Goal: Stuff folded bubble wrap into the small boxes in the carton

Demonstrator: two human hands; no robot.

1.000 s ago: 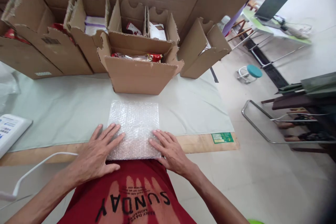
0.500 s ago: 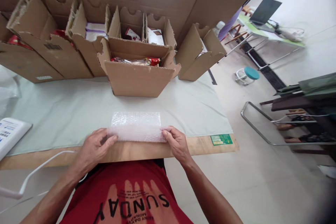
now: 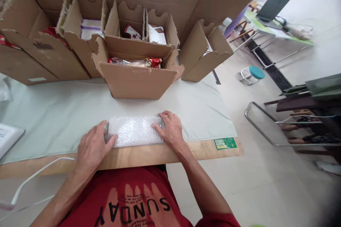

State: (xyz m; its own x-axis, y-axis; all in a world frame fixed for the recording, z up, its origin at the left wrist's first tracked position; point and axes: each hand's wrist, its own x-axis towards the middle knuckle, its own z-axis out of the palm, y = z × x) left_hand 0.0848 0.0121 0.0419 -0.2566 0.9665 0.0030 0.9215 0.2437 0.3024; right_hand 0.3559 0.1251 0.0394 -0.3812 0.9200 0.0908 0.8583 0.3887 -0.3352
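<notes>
A flat, folded piece of clear bubble wrap (image 3: 136, 132) lies lengthwise along the near edge of the cloth-covered table. My left hand (image 3: 92, 146) grips its left end, fingers at the far side and thumb on the near corner. At the opposite end, my right hand (image 3: 171, 132) holds it the same way, with the thumb resting on top and the fingertips at the far corner. Whether anything lies inside the wrap, I cannot tell. Just beyond it stands an open cardboard box (image 3: 138, 83) with red and clear plastic packets (image 3: 153, 62) inside.
More open cardboard bins (image 3: 66, 62) line the back, and one bin (image 3: 204, 55) stands apart at the right. A white device (image 3: 10, 138) sits at the left, near a white cable (image 3: 34, 175). A green card (image 3: 225, 143) is on the wooden edge (image 3: 197, 154). Beyond is a teal stool (image 3: 256, 72).
The far flap of the bubble wrap has been folded toward me, leaving a narrower packet. Both hands have shifted from the near corners to its ends, the right one farther forward.
</notes>
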